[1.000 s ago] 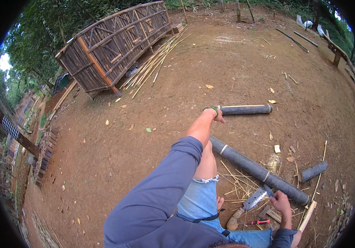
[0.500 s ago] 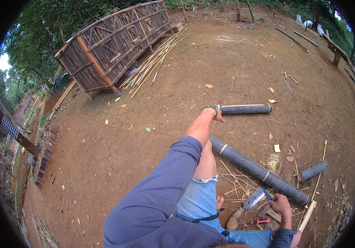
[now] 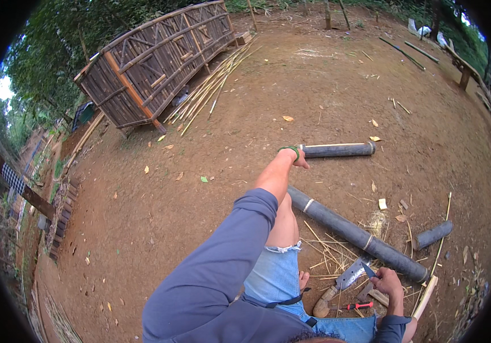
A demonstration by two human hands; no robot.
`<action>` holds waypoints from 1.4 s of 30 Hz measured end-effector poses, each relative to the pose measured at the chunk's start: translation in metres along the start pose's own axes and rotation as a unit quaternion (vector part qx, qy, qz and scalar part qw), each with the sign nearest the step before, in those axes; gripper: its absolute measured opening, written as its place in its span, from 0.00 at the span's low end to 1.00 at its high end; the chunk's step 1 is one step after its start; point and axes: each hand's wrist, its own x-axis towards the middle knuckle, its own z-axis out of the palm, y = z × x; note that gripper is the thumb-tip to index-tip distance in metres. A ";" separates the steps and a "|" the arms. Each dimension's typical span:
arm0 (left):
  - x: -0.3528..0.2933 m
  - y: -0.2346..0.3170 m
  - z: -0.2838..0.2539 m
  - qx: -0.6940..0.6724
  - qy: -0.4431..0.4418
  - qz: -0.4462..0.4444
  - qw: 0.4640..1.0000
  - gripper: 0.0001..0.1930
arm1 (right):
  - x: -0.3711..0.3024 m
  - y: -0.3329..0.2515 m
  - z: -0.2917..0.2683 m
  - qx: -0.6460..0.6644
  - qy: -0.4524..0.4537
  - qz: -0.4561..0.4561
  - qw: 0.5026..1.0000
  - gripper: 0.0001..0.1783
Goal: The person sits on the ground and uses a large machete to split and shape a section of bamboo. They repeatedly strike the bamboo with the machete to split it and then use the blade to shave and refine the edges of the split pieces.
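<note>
L hand gripped short bamboo piece at its end; R hand closed on blade. Far reach — piece could've rolled, blade slipped.

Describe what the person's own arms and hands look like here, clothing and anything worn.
Both hands are bare, no gloves. The left arm wears a loose slate-blue sleeve pushed up past the elbow, and a green band circles the wrist behind the left hand. The right hand emerges from a matching blue cuff.
</note>
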 end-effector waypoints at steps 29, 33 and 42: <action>0.006 -0.001 0.002 0.006 -0.003 -0.007 1.000 0.38 | 0.001 -0.003 -0.003 0.023 -0.021 0.038 0.999 0.12; 0.004 -0.003 0.003 -0.002 -0.004 -0.008 1.000 0.39 | -0.001 -0.003 -0.001 0.018 -0.021 0.029 0.999 0.12; 0.002 0.008 -0.003 0.017 -0.008 0.028 0.999 0.46 | 0.010 0.035 0.019 -0.013 0.020 -0.038 0.999 0.12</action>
